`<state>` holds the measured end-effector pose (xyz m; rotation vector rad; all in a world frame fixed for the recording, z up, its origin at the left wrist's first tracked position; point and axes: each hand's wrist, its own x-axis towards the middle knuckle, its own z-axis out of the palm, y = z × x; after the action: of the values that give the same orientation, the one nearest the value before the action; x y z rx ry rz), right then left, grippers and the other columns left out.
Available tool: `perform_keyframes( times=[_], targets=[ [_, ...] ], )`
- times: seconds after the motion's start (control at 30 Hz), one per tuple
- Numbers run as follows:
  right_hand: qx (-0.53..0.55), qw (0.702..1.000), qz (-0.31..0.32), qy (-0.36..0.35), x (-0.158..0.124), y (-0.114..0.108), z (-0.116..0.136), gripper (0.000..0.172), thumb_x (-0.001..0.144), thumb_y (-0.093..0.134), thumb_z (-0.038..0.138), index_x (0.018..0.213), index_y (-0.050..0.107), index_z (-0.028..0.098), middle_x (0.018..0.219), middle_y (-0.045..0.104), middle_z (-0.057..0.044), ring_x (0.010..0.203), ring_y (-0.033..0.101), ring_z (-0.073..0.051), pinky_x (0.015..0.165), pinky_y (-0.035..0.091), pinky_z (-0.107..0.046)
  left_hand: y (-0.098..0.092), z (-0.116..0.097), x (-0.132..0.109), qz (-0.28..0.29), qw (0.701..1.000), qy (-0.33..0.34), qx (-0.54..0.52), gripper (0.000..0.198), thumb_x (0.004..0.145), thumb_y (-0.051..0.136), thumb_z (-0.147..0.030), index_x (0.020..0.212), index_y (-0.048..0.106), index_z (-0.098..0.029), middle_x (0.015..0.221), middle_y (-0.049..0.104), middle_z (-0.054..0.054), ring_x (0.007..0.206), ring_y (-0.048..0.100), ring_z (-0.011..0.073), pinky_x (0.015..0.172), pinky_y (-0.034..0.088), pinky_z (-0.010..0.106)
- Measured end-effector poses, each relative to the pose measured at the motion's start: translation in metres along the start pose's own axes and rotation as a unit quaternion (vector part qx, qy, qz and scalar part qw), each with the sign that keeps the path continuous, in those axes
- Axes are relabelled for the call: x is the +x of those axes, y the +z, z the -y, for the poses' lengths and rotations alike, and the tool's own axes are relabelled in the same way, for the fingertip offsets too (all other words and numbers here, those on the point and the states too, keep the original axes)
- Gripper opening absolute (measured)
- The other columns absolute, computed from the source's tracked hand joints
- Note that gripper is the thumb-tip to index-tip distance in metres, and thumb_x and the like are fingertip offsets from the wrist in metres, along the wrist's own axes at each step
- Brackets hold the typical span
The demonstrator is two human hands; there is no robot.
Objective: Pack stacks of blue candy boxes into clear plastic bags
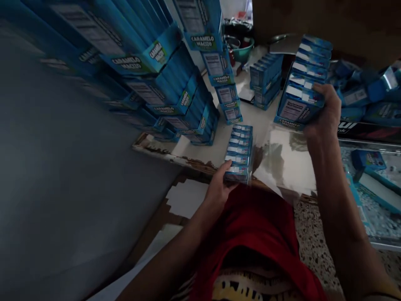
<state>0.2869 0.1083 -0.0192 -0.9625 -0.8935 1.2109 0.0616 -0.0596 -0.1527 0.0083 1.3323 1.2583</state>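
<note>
While the right hand (326, 110) has its grip clamped on a lifted bundle of blue boxes (300, 79) above the table's (265, 121) right side, the left hand (219, 186) pinches the film-wrapped pack (239, 150) at the near edge, probably light, stiff and slippery, best held by its ends.

The tall stacks of blue boxes (150, 62) are being cut off by the top edge, and their nearest labels are being smeared by blur. Most fingers of the right hand (326, 110) are being hidden behind the bundle of boxes (300, 83). Those of the left hand (219, 188) are being covered by the wrapped row of boxes (239, 152). The fine print is being shown too small to read. The loose boxes (369, 92) at the far right are being blurred.
</note>
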Motion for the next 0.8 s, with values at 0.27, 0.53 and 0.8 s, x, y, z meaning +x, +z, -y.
perform_keyframes(
  times=[0.27, 0.53, 0.8],
  targets=[
    [0.028, 0.996, 0.025, -0.078, -0.046, -0.073, 0.081, 0.006, 0.074, 0.065, 0.027, 0.076, 0.070, 0.025, 0.118, 0.077, -0.007, 0.127, 0.068, -0.034, 0.099, 0.054, -0.057, -0.019, -0.021, 0.015, 0.009, 0.999, 0.030, 0.012, 0.026, 0.087, 0.074, -0.033, 0.110, 0.073, -0.020, 0.106, 0.080, 0.008, 0.086, 0.077, 0.0258, 0.068, 0.069, 0.040],
    [-0.017, 0.992, -0.104, -0.070, -0.090, -0.110, 0.079, 0.015, 0.084, 0.066, 0.032, 0.077, 0.079, 0.035, 0.118, 0.080, -0.004, 0.132, 0.066, -0.039, 0.092, 0.059, -0.064, 0.025, -0.037, 0.025, 0.106, 0.990, 0.084, 0.027, 0.028, 0.080, 0.081, -0.036, 0.103, 0.074, -0.021, 0.102, 0.080, 0.007, 0.086, 0.076, 0.0268, 0.064, 0.066, 0.035],
    [-0.023, 0.963, -0.246, 0.106, -0.123, -0.110, 0.069, 0.009, 0.073, 0.074, 0.043, 0.078, 0.079, 0.037, 0.114, 0.080, -0.004, 0.116, 0.075, -0.037, 0.080, 0.069, -0.058, 0.243, -0.057, 0.116, 0.231, 0.957, 0.137, 0.105, 0.055, 0.089, 0.073, -0.051, 0.136, 0.063, -0.023, 0.144, 0.067, 0.012, 0.124, 0.068, 0.0280, 0.091, 0.062, 0.041]
  ],
)
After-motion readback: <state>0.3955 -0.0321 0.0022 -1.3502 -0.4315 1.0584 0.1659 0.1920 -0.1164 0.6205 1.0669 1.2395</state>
